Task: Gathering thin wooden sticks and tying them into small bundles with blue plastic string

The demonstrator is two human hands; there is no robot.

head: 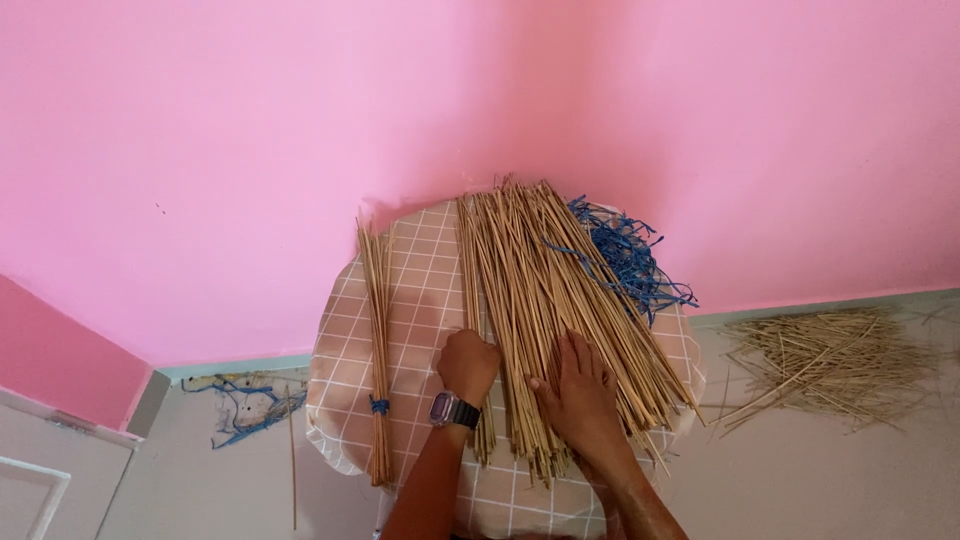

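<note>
Left hand point(468, 365), wristwatch point(452, 410) on it, clenched on a few thin sticks at the left edge of the loose stick pile point(545, 300); right hand point(580, 395) just at its 3 o'clock, flat and released, palm down on the pile. Pile fans toward 12 on round checked table point(420, 300); tied stick bundle point(378, 350) at 9 o'clock, blue string tangle point(625, 255) at 1 o'clock, more sticks on floor point(835, 365) at 3 o'clock

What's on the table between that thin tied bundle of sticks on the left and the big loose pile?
Only bare checked tablecloth lies between the tied bundle and the loose pile of sticks, as the head view shows. Nearer the person, the left hand sits at the pile's edge.
</note>
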